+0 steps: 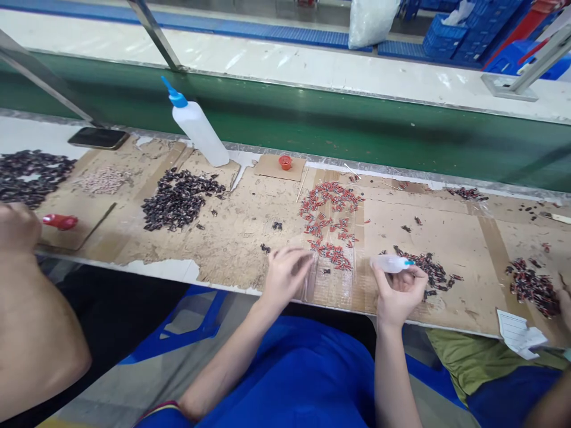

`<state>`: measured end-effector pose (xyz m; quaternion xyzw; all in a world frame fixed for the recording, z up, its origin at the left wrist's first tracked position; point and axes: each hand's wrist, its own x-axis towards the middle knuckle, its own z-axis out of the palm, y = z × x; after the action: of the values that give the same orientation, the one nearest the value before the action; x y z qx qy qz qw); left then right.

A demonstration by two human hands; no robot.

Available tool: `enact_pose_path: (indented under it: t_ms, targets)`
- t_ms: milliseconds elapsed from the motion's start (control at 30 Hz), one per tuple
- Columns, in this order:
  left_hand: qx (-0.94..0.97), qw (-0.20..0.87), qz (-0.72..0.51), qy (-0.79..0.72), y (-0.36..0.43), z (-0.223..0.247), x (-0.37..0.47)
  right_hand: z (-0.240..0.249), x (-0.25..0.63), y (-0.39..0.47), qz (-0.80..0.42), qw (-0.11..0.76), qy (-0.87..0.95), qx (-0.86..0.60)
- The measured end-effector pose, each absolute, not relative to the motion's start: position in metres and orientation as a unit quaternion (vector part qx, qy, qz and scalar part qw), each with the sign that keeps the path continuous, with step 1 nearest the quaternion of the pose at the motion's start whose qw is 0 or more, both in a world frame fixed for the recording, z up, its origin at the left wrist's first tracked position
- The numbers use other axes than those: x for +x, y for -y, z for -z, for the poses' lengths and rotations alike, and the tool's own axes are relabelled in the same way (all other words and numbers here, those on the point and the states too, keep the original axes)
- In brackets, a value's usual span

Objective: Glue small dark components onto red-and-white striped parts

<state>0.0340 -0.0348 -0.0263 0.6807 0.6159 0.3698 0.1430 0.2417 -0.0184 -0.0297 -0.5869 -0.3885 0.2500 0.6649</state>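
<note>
Near the table's front edge, the fingers of my left hand [288, 276] are drawn together at the left side of the small red and black pieces [332, 249]; whatever is between the fingertips is too small to make out. My right hand [400, 291] holds a small translucent bottle [392, 263] with a teal tip, lying sideways between thumb and fingers, tip to the right. Just behind and right of it lies a pile of dark red-black pieces [430, 270]. A few dark pieces [265, 248] rest on the cardboard [241, 232] beside my left hand.
A white bottle with blue nozzle [200, 132], a red cap [285, 161] and a phone [99, 138] stand or lie along the back. Black pieces [176, 199] are heaped left. Other people's hands [18, 229] show at both sides. A torn paper [520, 333] overhangs the front right edge.
</note>
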Motion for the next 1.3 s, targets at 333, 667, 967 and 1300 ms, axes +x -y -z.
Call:
enact_pose_path:
  t_ms: [333, 667, 967, 1300]
  targets:
    - [0.641, 0.075, -0.192, -0.740, -0.016, 0.017, -0.018, 0.035, 0.237, 0.009, -0.200, 0.534, 0.471, -0.673]
    - [0.720, 0.099, -0.180, -0.663, -0.002, 0.018, -0.013, 0.031, 0.239, 0.040, -0.007, 0.533, 0.610, -0.586]
    - [0.755, 0.101, -0.232, -0.605, -0.011, 0.028, 0.015, 0.030, 0.235, 0.048, -0.102, 0.506, 0.608, -0.603]
    - [0.744, 0.148, -0.318, -0.569, 0.012, 0.022, 0.031, 0.025, 0.207, 0.054, -0.346, 0.527, 0.516, -0.581]
